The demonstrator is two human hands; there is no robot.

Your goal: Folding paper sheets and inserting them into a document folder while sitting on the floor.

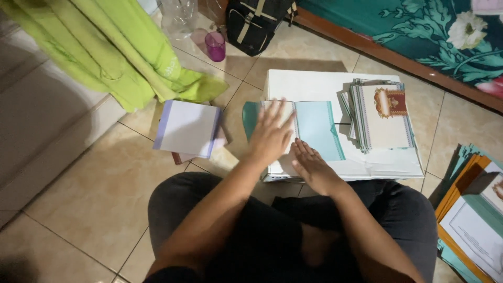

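An open teal and white folded card (319,128) lies on a white box (314,84) in front of my knees. My left hand (271,133) presses flat on the card's left flap with fingers spread. My right hand (313,169) rests flat on the box's near edge, fingertips touching the card's lower middle. Neither hand grips anything. A stack of similar cards (380,115) with a red and gold emblem sits on the right part of the box.
A white sheet pile with purple edges (187,128) lies on the tiled floor to the left. Green cloth (110,52) hangs at upper left. A purple cup (215,46) and black bag (257,23) stand behind. More card stacks (474,215) lie at right.
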